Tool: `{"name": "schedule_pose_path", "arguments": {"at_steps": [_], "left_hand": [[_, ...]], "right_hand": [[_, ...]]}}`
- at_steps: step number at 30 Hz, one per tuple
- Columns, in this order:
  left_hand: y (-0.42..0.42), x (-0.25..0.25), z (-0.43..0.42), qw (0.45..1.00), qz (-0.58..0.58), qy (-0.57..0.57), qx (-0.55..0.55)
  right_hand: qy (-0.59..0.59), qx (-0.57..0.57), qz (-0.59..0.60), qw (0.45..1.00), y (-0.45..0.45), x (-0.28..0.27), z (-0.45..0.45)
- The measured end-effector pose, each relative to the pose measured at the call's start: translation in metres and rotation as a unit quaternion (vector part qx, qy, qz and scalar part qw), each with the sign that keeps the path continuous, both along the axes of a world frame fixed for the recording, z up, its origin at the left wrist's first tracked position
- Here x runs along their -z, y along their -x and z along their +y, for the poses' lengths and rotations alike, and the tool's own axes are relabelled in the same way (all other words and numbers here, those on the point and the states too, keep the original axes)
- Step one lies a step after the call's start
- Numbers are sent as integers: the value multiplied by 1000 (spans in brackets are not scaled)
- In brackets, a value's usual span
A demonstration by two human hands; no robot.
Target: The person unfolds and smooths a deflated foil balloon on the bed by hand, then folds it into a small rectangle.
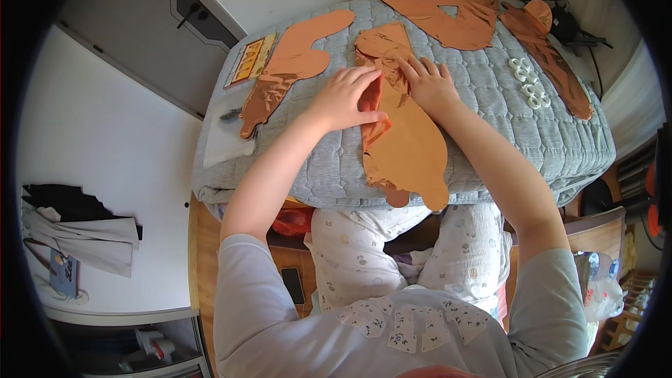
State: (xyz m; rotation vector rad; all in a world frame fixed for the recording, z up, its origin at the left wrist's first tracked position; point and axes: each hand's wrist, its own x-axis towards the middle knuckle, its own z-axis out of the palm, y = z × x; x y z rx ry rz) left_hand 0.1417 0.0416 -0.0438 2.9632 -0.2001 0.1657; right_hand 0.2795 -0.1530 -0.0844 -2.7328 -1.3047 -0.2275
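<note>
A flat, uninflated copper-coloured foil balloon (409,143) lies in front of me on the quilted bed. My left hand (348,100) grips its left edge between thumb and fingers, where the foil is folded up and its shiny reddish side shows. My right hand (430,89) rests on the upper right part of the same balloon with its fingers spread. Creases run through the foil between both hands. The balloon's rounded lower end reaches the near edge of the bed.
Other flat foil balloons lie at the left (297,52), the back (448,17) and the right (549,52) of the grey quilted bed (329,168). Several white rings (521,75) sit at the right. At the left are a printed packet (252,61) and a clear bag (227,147). A phone (292,285) lies on the floor.
</note>
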Motion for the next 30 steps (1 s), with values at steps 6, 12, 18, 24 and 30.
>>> {"name": "schedule_pose_path", "arguments": {"at_steps": [6,12,18,24,30], "left_hand": [[-14,23,1,999,-3,16,43],[-13,26,1,999,4,-8,34],[-16,30,5,999,3,4,33],[-15,29,5,999,0,2,38],[-13,25,3,998,-16,31,49]], "right_hand": [[-50,1,-21,999,-8,13,1],[-47,-1,3,999,-12,10,1],[-27,-11,11,1000,-12,2,1],[-32,-44,24,998,-11,-8,-5],[-176,-50,133,974,-33,0,-9]]}}
